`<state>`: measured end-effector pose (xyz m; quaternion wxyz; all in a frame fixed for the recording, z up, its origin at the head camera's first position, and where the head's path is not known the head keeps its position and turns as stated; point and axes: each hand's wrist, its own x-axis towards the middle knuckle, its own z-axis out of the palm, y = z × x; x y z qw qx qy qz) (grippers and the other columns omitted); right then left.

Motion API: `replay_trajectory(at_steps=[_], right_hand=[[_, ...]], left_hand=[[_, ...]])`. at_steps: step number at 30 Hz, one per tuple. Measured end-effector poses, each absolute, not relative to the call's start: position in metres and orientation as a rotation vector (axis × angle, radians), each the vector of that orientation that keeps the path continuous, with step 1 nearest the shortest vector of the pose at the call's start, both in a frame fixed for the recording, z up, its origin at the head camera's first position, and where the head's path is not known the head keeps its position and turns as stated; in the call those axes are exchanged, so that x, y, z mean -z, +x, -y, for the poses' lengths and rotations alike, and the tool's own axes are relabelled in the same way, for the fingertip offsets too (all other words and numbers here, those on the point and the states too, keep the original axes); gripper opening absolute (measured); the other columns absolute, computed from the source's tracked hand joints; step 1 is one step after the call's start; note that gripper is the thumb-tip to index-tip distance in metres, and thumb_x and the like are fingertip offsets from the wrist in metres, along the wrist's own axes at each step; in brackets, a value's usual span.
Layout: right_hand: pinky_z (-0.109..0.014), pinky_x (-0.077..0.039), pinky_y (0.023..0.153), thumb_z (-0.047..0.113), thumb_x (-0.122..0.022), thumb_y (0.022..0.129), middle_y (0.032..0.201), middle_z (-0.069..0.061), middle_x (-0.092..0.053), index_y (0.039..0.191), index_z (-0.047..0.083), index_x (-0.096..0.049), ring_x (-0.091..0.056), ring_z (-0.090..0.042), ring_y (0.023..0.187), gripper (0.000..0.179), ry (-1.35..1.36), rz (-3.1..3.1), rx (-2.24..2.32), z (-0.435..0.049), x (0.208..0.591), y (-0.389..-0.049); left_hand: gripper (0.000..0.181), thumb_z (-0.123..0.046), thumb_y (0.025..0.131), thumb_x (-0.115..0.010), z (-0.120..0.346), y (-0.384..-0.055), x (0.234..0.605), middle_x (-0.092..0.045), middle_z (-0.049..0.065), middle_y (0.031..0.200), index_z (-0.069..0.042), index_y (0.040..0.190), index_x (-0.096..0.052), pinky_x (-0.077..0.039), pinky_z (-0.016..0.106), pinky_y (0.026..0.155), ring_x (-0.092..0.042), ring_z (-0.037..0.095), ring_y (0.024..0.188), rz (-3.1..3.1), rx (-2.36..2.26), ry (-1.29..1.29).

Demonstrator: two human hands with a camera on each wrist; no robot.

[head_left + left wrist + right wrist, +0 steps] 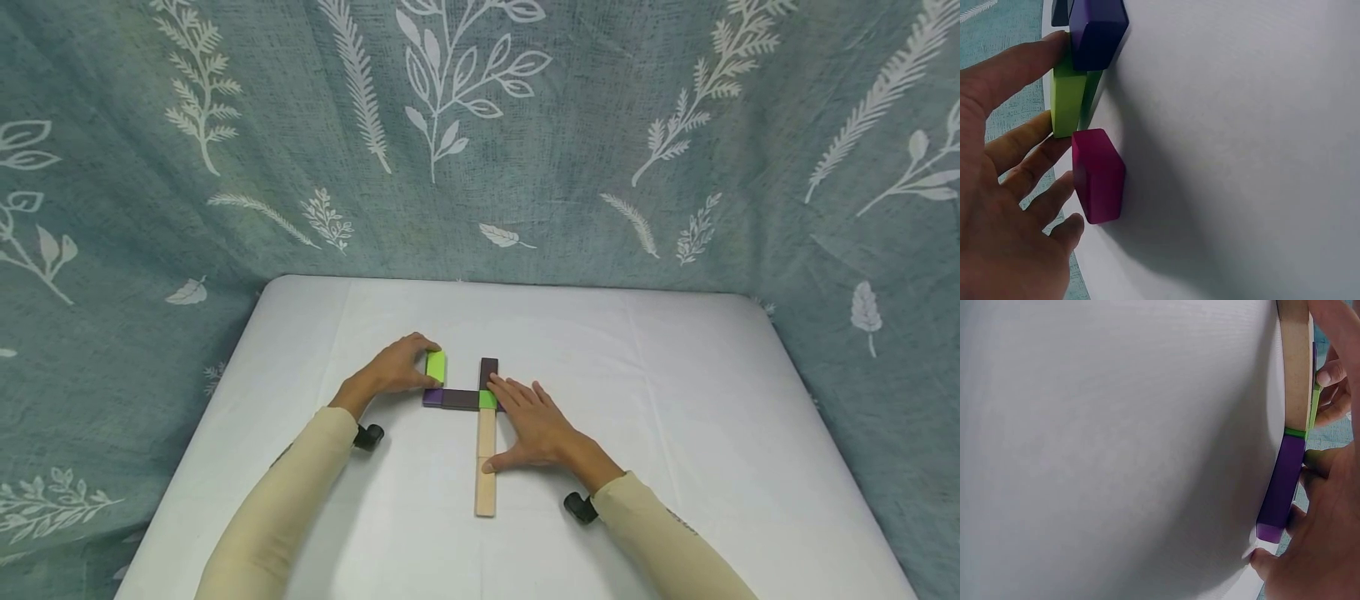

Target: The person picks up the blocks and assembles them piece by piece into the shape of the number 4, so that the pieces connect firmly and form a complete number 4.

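Observation:
My left hand [397, 365] pinches a lime green block [436, 367] between thumb and fingers, right behind a purple block [432, 397]. Below its other fingers in the left wrist view lies a magenta block [1099, 178], which the head view does not show. My right hand [534, 423] is spread over a cross of blocks. Its thumb touches the plain wooden blocks [486, 462], and its fingertips rest by the dark block [488, 372] and the small green block [487, 400]. A purple block [1282, 481] lies under those fingers, mostly hidden in the head view.
Another dark block [461, 400] joins the left purple block to the centre of the cross. All lie flat on a white-covered table [675, 375]. A teal leaf-patterned curtain [480, 167] hangs behind it and at both sides.

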<state>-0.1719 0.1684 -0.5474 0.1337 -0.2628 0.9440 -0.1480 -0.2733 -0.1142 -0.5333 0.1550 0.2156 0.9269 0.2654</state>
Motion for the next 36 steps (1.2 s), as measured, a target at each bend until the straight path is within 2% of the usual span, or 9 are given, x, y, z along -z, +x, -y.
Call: replay_trajectory(at_steps=[10, 19, 27, 36], right_hand=[[-0.054, -0.007, 0.122, 0.089, -0.066, 0.063, 0.170, 0.000, -0.011, 0.164, 0.016, -0.015, -0.016, -0.024, 0.154, 0.134, -0.758, -2.732, 0.433, -0.169, 0.547, -0.172], [-0.054, -0.007, 0.122, 0.089, -0.067, 0.063, 0.170, 0.001, -0.011, 0.164, 0.017, -0.015, -0.015, -0.024, 0.154, 0.134, -0.753, -2.734, 0.430, -0.169, 0.549, -0.172], [-0.054, -0.007, 0.123, 0.090, -0.066, 0.063, 0.170, 0.002, -0.010, 0.164, 0.017, -0.015, -0.015, -0.023, 0.154, 0.135, -0.748, -2.733, 0.432, -0.169, 0.549, -0.172], [-0.054, -0.008, 0.122, 0.091, -0.065, 0.063, 0.170, 0.002, -0.011, 0.164, 0.018, -0.016, -0.016, -0.023, 0.154, 0.134, -0.751, -2.743, 0.410, -0.168, 0.551, -0.173]], left_hand=[[0.068, -0.034, 0.082, -0.084, 0.115, -0.271, 0.533, -0.054, 0.013, 0.142, -0.007, 0.139, -0.060, -0.034, 0.049, 0.115, -0.046, 0.034, 0.137, -2.650, -0.792, 0.649], [0.048, -0.029, 0.097, -0.066, 0.113, -0.256, 0.535, -0.046, 0.013, 0.153, -0.010, 0.141, -0.060, -0.029, 0.054, 0.117, -0.032, 0.033, 0.147, -2.758, -0.787, 0.738], [0.058, -0.035, 0.095, -0.067, 0.116, -0.235, 0.541, -0.050, 0.010, 0.151, -0.005, 0.143, -0.057, -0.020, 0.045, 0.122, -0.032, 0.031, 0.148, -2.887, -0.683, 0.872], [0.061, -0.038, 0.096, -0.065, 0.119, -0.226, 0.548, -0.045, 0.007, 0.155, -0.006, 0.147, -0.053, -0.013, 0.043, 0.124, -0.026, 0.029, 0.151, -2.884, -0.592, 0.855]])
